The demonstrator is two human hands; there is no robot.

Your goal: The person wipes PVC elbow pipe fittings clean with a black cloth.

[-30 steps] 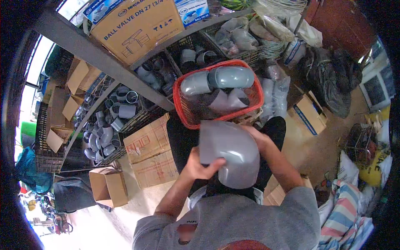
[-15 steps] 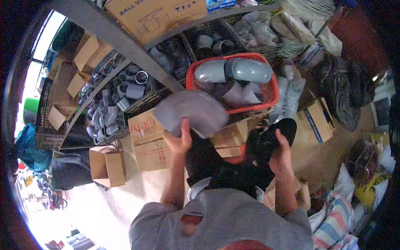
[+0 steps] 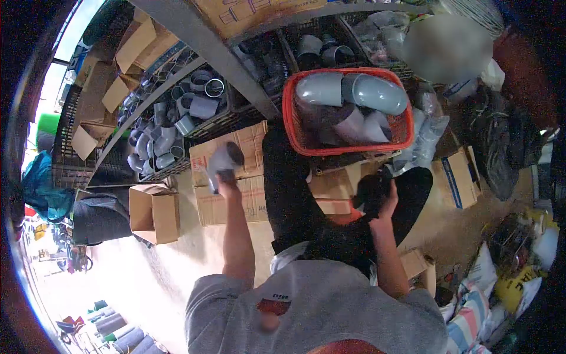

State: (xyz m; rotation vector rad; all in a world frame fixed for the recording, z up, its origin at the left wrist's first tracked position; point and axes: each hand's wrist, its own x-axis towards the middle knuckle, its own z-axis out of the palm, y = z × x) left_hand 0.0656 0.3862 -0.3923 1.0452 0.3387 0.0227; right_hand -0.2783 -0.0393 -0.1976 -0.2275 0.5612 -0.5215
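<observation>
My left hand (image 3: 227,187) is closed round a grey plastic pipe elbow (image 3: 221,160), its round dark opening facing up and right. The elbow is held above a closed cardboard box (image 3: 230,203) on the floor. Near my right knee, my right hand (image 3: 386,203) grips a black, soft-looking thing (image 3: 371,196) whose kind I cannot make out; it blends with my dark trousers. Ahead of my knees stands a red plastic basket (image 3: 289,112) holding several large grey elbows (image 3: 377,93).
Black crates of small grey fittings (image 3: 159,141) stand at the left behind a metal shelf post (image 3: 206,56). An open cardboard box (image 3: 154,215) sits on the floor at the left. Striped sacks (image 3: 471,318) lie at the lower right; plastic-wrapped fittings (image 3: 433,138) are beside the basket.
My left hand has carried the elbow leftward from in front of the basket to over the cardboard box, turning it. My right hand has shifted slightly, still gripping the black thing. The camera view has shifted.
</observation>
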